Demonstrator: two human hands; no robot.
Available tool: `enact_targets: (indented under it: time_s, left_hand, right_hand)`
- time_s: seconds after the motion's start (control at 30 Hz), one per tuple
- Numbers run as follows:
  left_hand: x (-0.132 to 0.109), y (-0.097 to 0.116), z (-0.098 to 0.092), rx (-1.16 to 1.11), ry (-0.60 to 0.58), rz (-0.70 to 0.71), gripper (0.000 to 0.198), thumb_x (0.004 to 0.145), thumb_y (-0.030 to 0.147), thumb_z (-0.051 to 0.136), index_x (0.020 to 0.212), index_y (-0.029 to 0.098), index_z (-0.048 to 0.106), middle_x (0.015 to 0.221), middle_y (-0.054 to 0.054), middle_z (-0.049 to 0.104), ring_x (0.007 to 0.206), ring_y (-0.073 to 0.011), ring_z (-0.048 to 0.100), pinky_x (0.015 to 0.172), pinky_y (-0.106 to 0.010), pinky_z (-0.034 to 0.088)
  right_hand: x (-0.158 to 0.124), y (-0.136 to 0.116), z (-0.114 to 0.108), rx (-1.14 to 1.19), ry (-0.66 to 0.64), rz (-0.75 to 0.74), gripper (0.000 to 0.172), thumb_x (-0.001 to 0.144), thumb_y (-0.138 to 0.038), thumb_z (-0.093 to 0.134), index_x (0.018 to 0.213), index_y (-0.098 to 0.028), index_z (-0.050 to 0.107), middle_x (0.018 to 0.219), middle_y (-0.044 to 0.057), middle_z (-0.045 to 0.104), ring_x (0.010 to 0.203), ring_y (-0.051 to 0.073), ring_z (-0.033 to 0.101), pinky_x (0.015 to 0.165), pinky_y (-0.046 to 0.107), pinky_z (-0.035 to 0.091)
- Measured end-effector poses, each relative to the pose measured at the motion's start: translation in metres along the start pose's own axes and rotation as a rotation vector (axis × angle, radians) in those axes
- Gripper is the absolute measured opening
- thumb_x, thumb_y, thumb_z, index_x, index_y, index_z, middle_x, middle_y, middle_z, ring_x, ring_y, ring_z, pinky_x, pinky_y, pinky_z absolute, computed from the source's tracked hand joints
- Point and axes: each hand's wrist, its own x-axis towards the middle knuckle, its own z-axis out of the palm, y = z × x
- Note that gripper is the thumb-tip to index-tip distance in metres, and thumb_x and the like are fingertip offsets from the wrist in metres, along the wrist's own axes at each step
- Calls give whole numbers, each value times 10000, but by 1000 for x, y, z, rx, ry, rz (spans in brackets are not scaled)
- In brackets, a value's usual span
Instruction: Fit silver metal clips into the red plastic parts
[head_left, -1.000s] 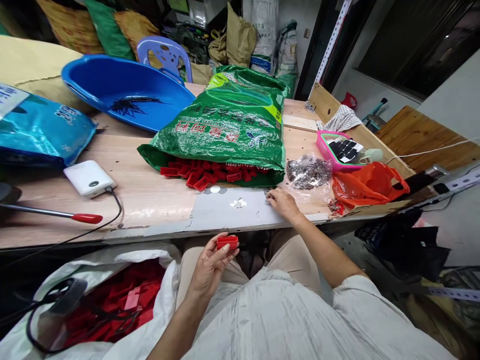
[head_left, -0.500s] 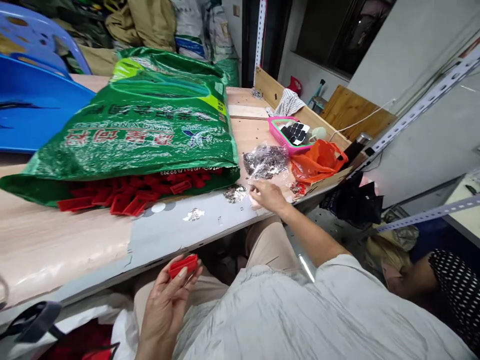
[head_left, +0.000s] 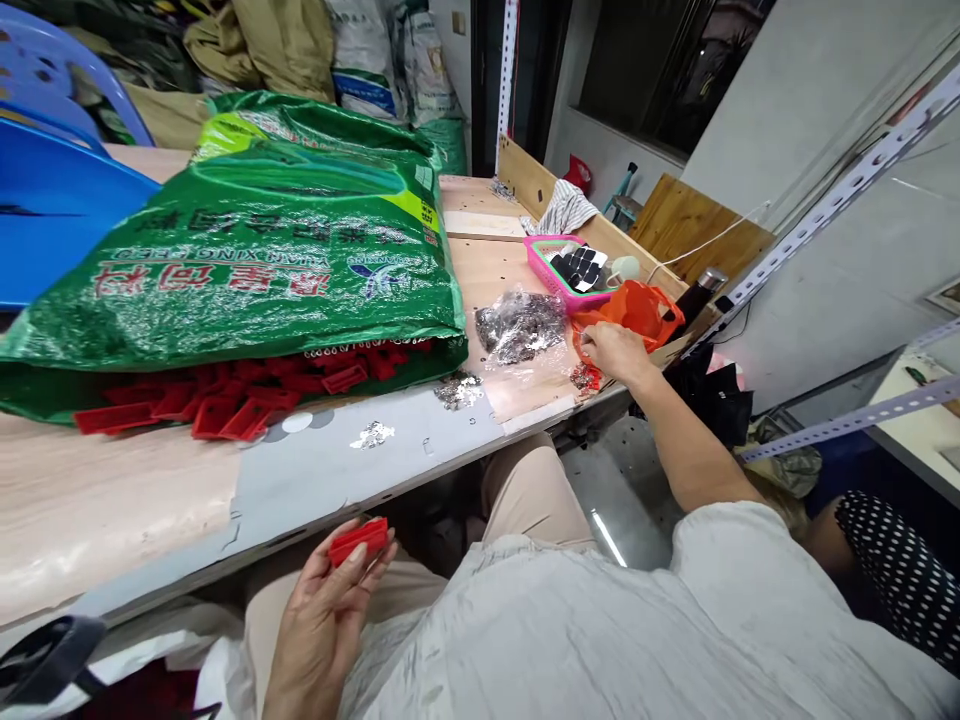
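Note:
Low over my lap, my left hand (head_left: 330, 595) grips a red plastic part (head_left: 358, 542), thumb on its face and fingers behind. At the table's right edge my right hand (head_left: 616, 352) reaches beside the orange plastic bag (head_left: 651, 308), fingers drawn together; anything between them is too small to make out. Just below that hand lies a small pile of red and metal bits (head_left: 585, 378). A clear bag of dark metal pieces (head_left: 521, 325) lies to its left, and loose metal pieces (head_left: 459, 391) and silvery pieces (head_left: 373, 434) are spread further along the table.
A large green sack (head_left: 262, 250) lies on the table, with red plastic parts (head_left: 240, 405) spilling from its mouth. Behind the orange bag stand a pink basket (head_left: 541, 270) and a dark bottle (head_left: 699, 292). A wooden board (head_left: 517, 160) edges the table. Another person's dotted clothing (head_left: 907, 580) shows at right.
My right hand has moved right, from beside the loose metal pieces to the orange bag. The left hand still holds the red part, and the view has shifted slightly.

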Motion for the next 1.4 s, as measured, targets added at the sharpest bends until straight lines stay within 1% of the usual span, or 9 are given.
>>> enact_targets:
  time_s: [0.1, 0.27, 0.4, 0.57, 0.67, 0.8, 1.07, 1.2, 1.4]
  left_hand:
    - [-2, 0, -2, -19, 6, 10, 468, 585, 250, 851, 1017, 227, 672, 957, -30, 740, 940, -234, 697, 880, -387, 587]
    - [0, -7, -7, -56, 12, 10, 465, 599, 222, 837, 1029, 205, 661, 954, -41, 734, 896, -210, 701, 852, -378, 591]
    - [2, -12, -20, -76, 25, -2, 494, 594, 204, 833, 1051, 199, 645, 932, -37, 731, 860, -194, 704, 830, -356, 589]
    - [2, -16, -32, -68, 29, -1, 511, 604, 226, 832, 1074, 203, 633, 952, -45, 730, 875, -197, 696, 840, -360, 579]
    - [2, -18, -33, -67, 9, 11, 508, 611, 249, 831, 1078, 206, 635, 973, -49, 726, 889, -209, 694, 838, -372, 574]
    - [4, -21, -36, -78, -21, 13, 512, 627, 253, 826, 1097, 212, 629, 970, -49, 725, 907, -218, 692, 852, -389, 567]
    - [9, -30, -46, -92, -39, 25, 499, 663, 271, 812, 1117, 221, 612, 1002, -54, 717, 912, -216, 683, 849, -393, 568]
    - [9, -32, -45, -92, -43, 31, 509, 660, 267, 814, 1123, 216, 607, 1010, -62, 712, 912, -215, 682, 838, -386, 571]
    - [7, -32, -46, -96, -45, 49, 495, 664, 254, 811, 1115, 212, 611, 976, -61, 717, 895, -205, 679, 832, -389, 575]
  right_hand:
    - [-5, -24, 7, 157, 14, -99, 185, 903, -253, 531, 956, -208, 703, 995, 72, 709, 946, 214, 628, 802, 290, 436]
    - [-10, -89, 38, 417, -150, -352, 147, 893, -223, 554, 950, -224, 690, 973, 25, 709, 916, 172, 618, 789, 248, 423]
    - [-8, -133, 66, 439, -201, -400, 201, 876, -202, 577, 1060, -223, 657, 1057, 34, 697, 958, 184, 618, 810, 257, 425]
    - [0, -162, 86, 396, -161, -376, 262, 890, -247, 591, 1152, -235, 597, 1159, 58, 657, 1052, 207, 598, 857, 284, 425]
    - [2, -175, 91, 403, -171, -322, 301, 888, -320, 615, 1175, -240, 566, 1128, 57, 655, 1018, 211, 606, 834, 292, 435]
    - [0, -184, 94, 466, -146, -361, 191, 906, -231, 575, 1095, -231, 602, 1075, 44, 659, 997, 190, 602, 832, 278, 432]
    - [-9, -158, 91, 610, -182, -613, 109, 874, -181, 617, 950, -216, 687, 1028, 26, 668, 946, 156, 604, 851, 249, 427]
    - [4, -156, 87, 540, -109, -472, 125, 916, -229, 567, 961, -227, 684, 1017, 27, 683, 949, 170, 609, 828, 260, 421]
    - [17, -191, 88, 384, -115, -332, 172, 908, -338, 592, 1023, -227, 655, 1004, 50, 681, 939, 192, 608, 779, 273, 419]
